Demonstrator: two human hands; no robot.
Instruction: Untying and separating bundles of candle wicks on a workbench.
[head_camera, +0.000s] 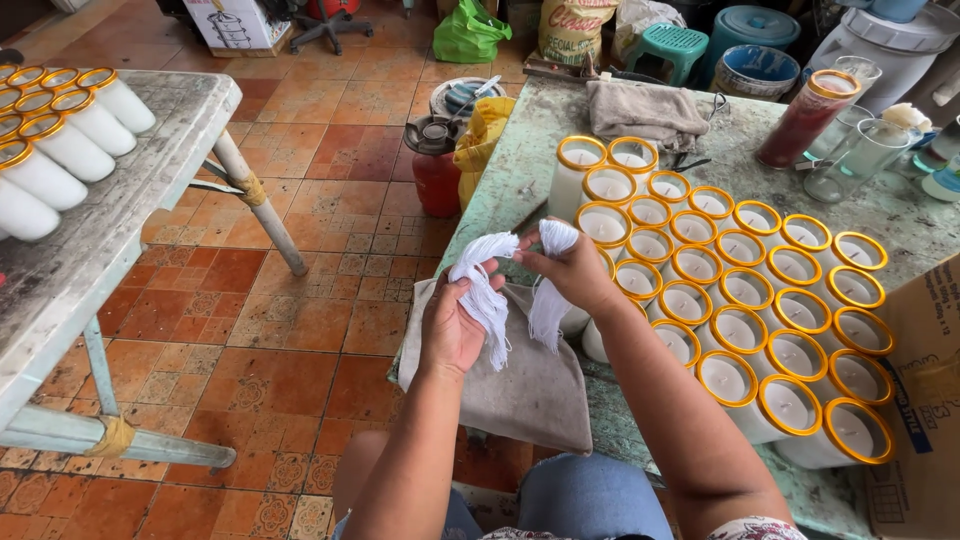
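My left hand (452, 322) grips one bunch of white wick strings (484, 290) that hangs down over my palm. A second bunch of white strings (552, 285) is held in my right hand (575, 272). Both hands are close together above a grey cloth (525, 390) draped over the front edge of the worn green table (520, 165). Just right of my hands stand several white candles in gold-rimmed glass jars (740, 330), packed in rows on that table.
A second table (110, 215) at left carries more gold-rimmed white candles (60, 135). A dark red jar candle (805, 118), empty glasses (860, 150) and a folded towel (645, 110) sit at the table's back. A cardboard box (925, 400) stands at right. A red gas canister (435, 165) is on the tiled floor.
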